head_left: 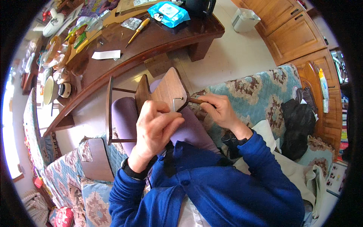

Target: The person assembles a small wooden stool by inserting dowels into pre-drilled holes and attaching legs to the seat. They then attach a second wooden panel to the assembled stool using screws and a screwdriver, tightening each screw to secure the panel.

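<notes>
My left hand (155,126) is closed in a pinch on a thin metal hex key (174,103), whose bent short end points right over a brown wood-grain board. That board (170,87) has rounded corners and belongs to a partly joined wooden piece resting across my lap. My right hand (219,109) grips a slim brown wooden rod (196,100) that meets the board's right corner. On the left, a frame of dark upright (110,109) and thin crossbars stands by my knee. Whether the key touches a screw cannot be made out.
Ahead curves a dark wooden table (151,45) bearing a yellow-handled screwdriver (138,32), a blue wipes pack (169,14) and a white paper strip (106,55). Another brown board (95,159) lies on the patterned sofa at my left. A white bin (245,20) stands beyond the table.
</notes>
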`<action>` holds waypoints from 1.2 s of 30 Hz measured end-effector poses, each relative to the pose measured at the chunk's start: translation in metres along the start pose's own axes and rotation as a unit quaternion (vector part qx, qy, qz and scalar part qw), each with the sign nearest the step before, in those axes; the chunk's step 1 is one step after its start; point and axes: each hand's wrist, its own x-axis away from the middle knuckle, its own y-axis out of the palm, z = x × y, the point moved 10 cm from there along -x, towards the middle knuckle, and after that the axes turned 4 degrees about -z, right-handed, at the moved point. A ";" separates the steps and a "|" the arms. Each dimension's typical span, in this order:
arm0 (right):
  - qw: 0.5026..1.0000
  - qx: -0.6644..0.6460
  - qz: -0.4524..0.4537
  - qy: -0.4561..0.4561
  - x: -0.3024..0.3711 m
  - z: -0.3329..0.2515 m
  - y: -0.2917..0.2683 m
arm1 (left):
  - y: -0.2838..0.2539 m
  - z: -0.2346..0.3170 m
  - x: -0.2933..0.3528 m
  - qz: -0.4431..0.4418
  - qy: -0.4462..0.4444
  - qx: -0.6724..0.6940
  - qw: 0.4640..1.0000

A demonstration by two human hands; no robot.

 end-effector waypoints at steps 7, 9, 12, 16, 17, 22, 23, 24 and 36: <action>1.000 -0.011 -0.025 -0.004 -0.007 0.001 -0.002 | -0.001 -0.069 -0.005 0.026 -0.119 0.036 0.992; 1.000 -0.006 -0.027 -0.008 -0.009 -0.002 -0.005 | 0.001 -0.075 -0.019 -0.004 -0.105 -0.017 0.994; 0.999 0.014 -0.024 -0.025 -0.011 -0.008 -0.009 | 0.006 -0.085 -0.035 -0.036 -0.131 -0.005 0.991; 0.999 -0.011 -0.012 -0.043 -0.011 -0.012 -0.009 | 0.010 -0.087 -0.045 -0.043 -0.169 0.120 0.977; 0.999 -0.003 -0.013 -0.036 -0.009 -0.011 -0.007 | 0.014 -0.093 -0.041 -0.047 -0.218 0.164 0.961; 0.999 -0.014 -0.001 -0.029 -0.004 -0.008 -0.006 | 0.005 -0.076 -0.047 -0.027 -0.225 0.144 0.963; 0.999 -0.009 0.003 -0.031 -0.002 -0.008 -0.007 | 0.005 -0.068 -0.052 -0.026 -0.203 0.129 0.970; 0.999 -0.004 0.006 -0.032 -0.001 -0.008 -0.007 | 0.006 -0.058 -0.059 -0.026 -0.172 0.121 0.977; 1.000 -0.020 0.002 -0.016 0.000 0.005 -0.008 | 0.034 0.042 -0.028 -0.110 0.176 -0.084 0.975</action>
